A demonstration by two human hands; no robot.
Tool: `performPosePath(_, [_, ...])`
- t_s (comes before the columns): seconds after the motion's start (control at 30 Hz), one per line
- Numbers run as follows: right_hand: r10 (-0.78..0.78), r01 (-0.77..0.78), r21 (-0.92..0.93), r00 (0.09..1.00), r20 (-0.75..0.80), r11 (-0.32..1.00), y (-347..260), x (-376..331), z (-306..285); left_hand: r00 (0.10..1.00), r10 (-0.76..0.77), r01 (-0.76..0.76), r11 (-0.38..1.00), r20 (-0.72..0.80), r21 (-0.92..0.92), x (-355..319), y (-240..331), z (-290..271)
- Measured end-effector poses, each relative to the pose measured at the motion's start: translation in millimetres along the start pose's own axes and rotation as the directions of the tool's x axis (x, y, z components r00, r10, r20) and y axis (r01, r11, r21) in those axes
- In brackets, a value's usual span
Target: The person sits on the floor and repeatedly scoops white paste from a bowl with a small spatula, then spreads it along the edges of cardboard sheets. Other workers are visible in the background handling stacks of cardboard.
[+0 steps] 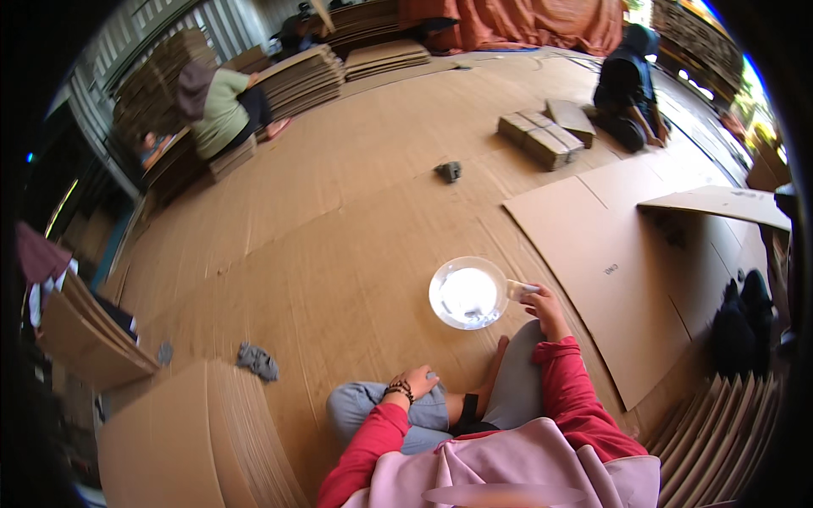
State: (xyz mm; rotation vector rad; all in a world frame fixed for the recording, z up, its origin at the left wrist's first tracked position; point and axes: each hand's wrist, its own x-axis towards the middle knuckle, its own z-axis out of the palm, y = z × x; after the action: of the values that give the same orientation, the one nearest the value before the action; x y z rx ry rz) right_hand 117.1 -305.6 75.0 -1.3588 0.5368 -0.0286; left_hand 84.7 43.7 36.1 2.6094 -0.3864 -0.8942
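Observation:
My right hand [550, 313] is closed round the short handle of a pale, round, shallow dipper [438, 296]. The dipper is over the cardboard-covered floor in front of my crossed legs. Its middle glares bright white, so I cannot make out what is inside. Resting on my left knee is my left hand [415, 383], fingers lying loosely over the grey trousers, with a dark beaded bracelet at the wrist. A small grey spot shows near its fingertips.
Flat cardboard sheets [593, 245] lie at my right, and a cardboard stack [178, 432] stands at my left. Grey crumpled cloths [257, 361] are on the floor. Farther off, one person [222, 110] sits at left, another [628, 89] kneels beside a tied cardboard bundle [542, 140].

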Motion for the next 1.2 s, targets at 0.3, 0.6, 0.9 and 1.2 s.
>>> performPosePath(0.3, [-0.025, 0.025, 0.011, 0.999, 0.032, 1.0, -6.3, -5.6, 1.9, 1.0, 0.011, -0.01, 1.0, -0.006, 0.01, -1.2, 1.1, -1.1])
performPosePath(0.6, [-0.03, 0.029, 0.018, 0.998, 0.057, 0.999, -6.1, -4.5, 2.1, 1.0, -0.003, 0.003, 0.999, -0.003, 0.036, -1.9, 2.7, -4.1])
performPosePath(0.9, [-0.02, 0.022, -0.043, 0.999, 0.038, 0.999, -4.1, -2.3, 3.9, 1.0, -0.018, 0.018, 0.999, -0.001, 0.038, -1.3, 2.3, -4.0])
performPosePath(1.2, [-0.016, 0.018, -0.057, 0.999, 0.027, 0.998, -2.2, -1.4, 4.8, 1.0, -0.002, 0.002, 1.0, 0.006, 0.016, -0.5, 0.7, -3.5])
